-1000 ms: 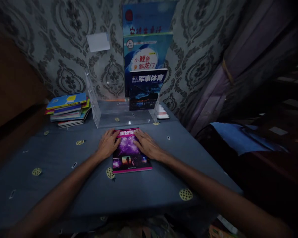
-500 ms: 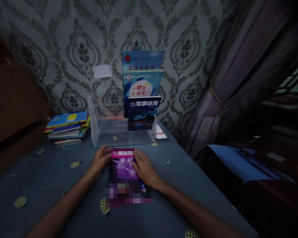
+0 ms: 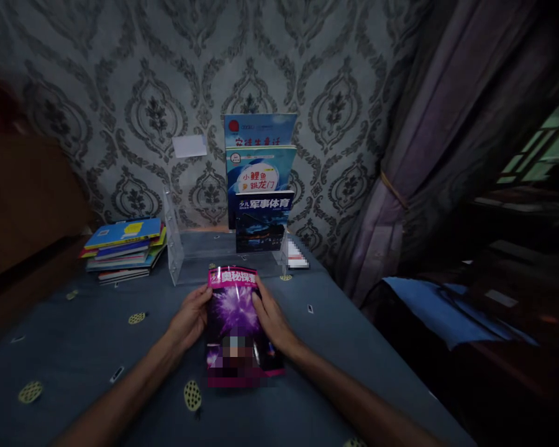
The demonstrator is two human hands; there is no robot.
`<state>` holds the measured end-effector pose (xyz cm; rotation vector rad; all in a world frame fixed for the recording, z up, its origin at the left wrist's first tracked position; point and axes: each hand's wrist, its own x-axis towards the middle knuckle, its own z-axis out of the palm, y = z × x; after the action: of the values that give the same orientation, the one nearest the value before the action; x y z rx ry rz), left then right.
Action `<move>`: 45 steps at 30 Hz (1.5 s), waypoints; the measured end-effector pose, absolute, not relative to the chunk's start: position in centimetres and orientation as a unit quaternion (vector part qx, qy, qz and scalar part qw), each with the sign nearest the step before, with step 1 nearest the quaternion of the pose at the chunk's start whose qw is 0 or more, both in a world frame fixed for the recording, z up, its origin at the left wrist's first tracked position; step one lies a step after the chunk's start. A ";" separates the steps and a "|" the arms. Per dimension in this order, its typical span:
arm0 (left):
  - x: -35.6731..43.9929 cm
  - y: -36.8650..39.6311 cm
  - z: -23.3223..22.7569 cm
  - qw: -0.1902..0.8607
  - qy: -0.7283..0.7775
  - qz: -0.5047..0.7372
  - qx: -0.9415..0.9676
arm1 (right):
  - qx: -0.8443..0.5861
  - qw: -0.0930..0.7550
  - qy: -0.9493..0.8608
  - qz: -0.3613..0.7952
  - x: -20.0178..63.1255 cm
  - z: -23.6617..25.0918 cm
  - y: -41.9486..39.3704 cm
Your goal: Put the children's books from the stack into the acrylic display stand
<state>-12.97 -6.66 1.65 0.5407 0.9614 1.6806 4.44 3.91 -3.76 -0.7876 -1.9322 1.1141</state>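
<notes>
A purple and black book (image 3: 235, 310) with a pink title band is gripped at both sides, its far end tilted up off the table. My left hand (image 3: 193, 313) is closed on its left edge, thumb on the cover. On the opposite edge, my right hand (image 3: 272, 316) is closed too, with some fingers hidden behind the book. Just beyond stands a clear acrylic rack (image 3: 173, 239). Three books lean in its right part: a dark blue one (image 3: 261, 230) in front, a light blue one (image 3: 261, 167) behind it, and a taller blue one (image 3: 261, 127) at the back.
A pile of books (image 3: 125, 248) lies at the left of the patterned blue tablecloth (image 3: 158, 397). A brown box-like piece (image 3: 28, 192) stands further left. To the right hang a tied curtain (image 3: 377, 223) and, lower down, a blue cloth or sheet (image 3: 442, 310).
The purple book's far end has risen from the table. Both hands have gone from resting at its edges, the right one flat on the cover, to gripping its sides.
</notes>
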 end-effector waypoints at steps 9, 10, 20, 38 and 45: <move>-11.4 -5.1 6.2 0.363 0.433 0.787 0.249 | -0.321 0.521 -0.615 0.496 1.8 4.1 3.2; -11.2 -4.9 6.5 0.318 0.451 0.797 0.247 | -0.308 0.550 -0.621 0.466 1.6 4.9 3.0; -9.1 -6.3 3.2 0.273 0.486 0.723 0.408 | -0.266 0.536 -0.712 0.366 3.2 1.7 0.6; -14.2 -7.2 5.8 0.460 0.517 0.522 0.499 | -0.278 0.418 -0.796 0.339 7.8 1.8 1.8; -16.1 -7.4 7.0 0.544 0.511 0.484 0.457 | -0.260 0.349 -0.816 0.380 9.7 3.6 2.4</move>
<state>-16.08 -7.43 6.99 1.0841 1.2138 1.1485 9.70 2.37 3.64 -0.6731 -2.1156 0.9853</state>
